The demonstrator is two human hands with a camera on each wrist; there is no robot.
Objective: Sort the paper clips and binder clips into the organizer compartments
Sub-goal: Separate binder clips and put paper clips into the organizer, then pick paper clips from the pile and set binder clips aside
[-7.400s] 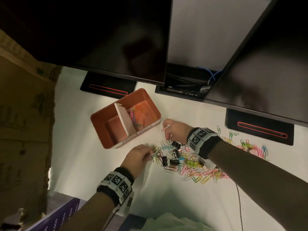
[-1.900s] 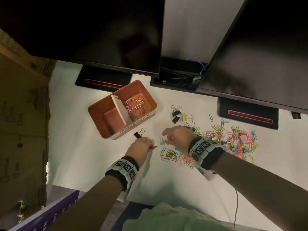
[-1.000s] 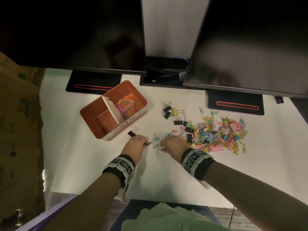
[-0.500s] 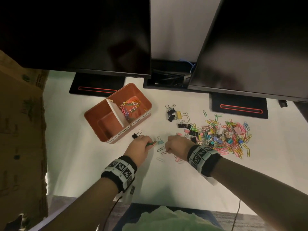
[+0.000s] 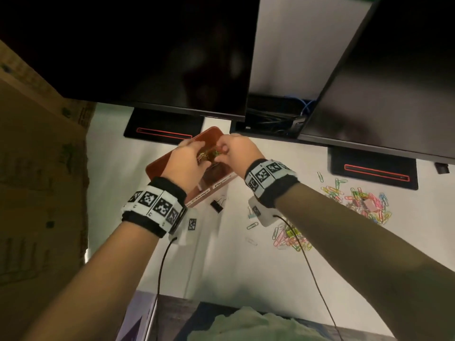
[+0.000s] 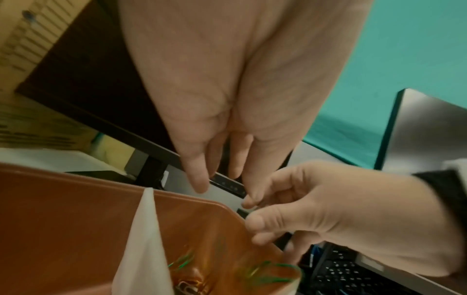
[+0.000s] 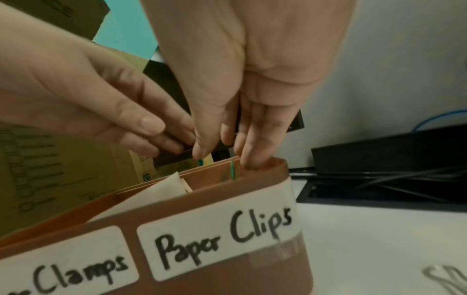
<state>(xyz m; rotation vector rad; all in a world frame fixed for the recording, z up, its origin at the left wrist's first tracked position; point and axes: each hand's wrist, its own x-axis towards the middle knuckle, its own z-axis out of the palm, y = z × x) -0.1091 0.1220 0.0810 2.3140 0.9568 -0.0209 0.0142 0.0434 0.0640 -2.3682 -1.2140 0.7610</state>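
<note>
Both hands hang right over the "Paper Clips" side of the organizer (image 7: 227,201), left hand (image 5: 186,162) with fingers loose, right hand (image 5: 237,153) letting go of a green paper clip (image 7: 232,169).

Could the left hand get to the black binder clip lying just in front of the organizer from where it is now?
Probably yes. The black binder clip lies alone on the desk, just below the left hand over the organizer, with nothing over it.
</note>
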